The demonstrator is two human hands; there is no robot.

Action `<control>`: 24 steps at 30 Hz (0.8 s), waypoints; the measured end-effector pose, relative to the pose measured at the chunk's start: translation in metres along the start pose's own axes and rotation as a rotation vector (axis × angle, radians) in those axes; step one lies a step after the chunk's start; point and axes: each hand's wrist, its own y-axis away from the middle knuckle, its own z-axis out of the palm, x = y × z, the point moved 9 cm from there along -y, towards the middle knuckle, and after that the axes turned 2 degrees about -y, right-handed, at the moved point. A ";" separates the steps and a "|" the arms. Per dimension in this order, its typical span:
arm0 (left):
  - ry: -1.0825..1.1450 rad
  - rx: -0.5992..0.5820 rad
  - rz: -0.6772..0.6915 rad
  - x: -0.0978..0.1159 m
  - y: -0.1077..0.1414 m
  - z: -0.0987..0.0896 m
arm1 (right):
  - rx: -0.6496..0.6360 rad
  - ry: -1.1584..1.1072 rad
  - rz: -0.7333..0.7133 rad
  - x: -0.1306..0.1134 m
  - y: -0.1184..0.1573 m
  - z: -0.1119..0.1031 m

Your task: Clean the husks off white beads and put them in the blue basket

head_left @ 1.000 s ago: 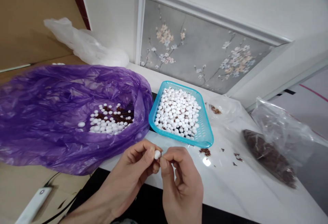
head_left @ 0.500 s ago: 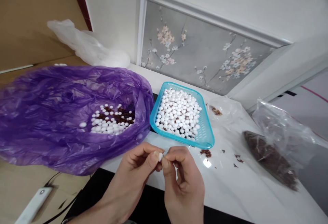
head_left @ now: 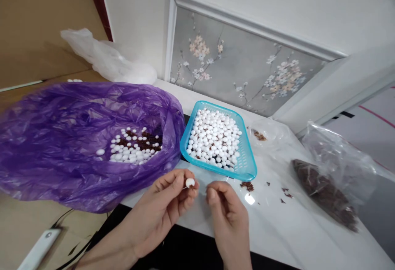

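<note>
My left hand (head_left: 168, 200) pinches a small white ball (head_left: 190, 182) between thumb and fingers, with a thin pale stem-like bit showing at its side. To its right, apart from it, my right hand (head_left: 230, 216) has thumb and forefinger pressed together; whatever may be between them is too small to make out. Just beyond both hands stands a blue plastic basket (head_left: 250, 161) filled with white balls (head_left: 216, 132) and some brown bits among them. On the left, an open purple plastic bag (head_left: 70, 138) holds more white balls (head_left: 131, 154) and dark brown pieces (head_left: 145, 141).
Reddish-brown crumbs (head_left: 247, 186) lie on the white tabletop (head_left: 277, 229). At the right is a clear bag (head_left: 324, 196) of brown material. Another clear bag (head_left: 268, 132) lies behind the basket, and a white plastic bag (head_left: 108, 62) sits behind the purple one. A white power strip (head_left: 40, 249) is lower left.
My hands have come apart. The right hand has drawn back to the right, while the left keeps the white ball, now turned more into view.
</note>
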 end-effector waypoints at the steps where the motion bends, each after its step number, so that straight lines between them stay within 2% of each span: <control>1: -0.006 0.004 0.001 0.000 0.000 -0.001 | -0.020 0.031 0.017 0.005 0.001 0.002; 4: -0.040 0.006 0.028 0.002 0.001 -0.002 | -0.066 0.077 0.032 0.013 0.002 0.007; 12: -0.243 0.053 0.099 0.008 0.006 -0.001 | -0.116 0.107 0.022 0.009 0.003 0.014; 16: -0.318 0.061 0.182 0.014 0.007 -0.001 | -0.124 0.103 -0.017 0.007 0.003 0.016; 20: -0.374 0.022 0.248 0.018 0.007 0.003 | -0.120 0.094 -0.046 0.003 0.002 0.017; 24: -0.399 0.000 0.258 0.019 0.004 0.009 | -0.115 0.110 -0.040 0.002 0.001 0.017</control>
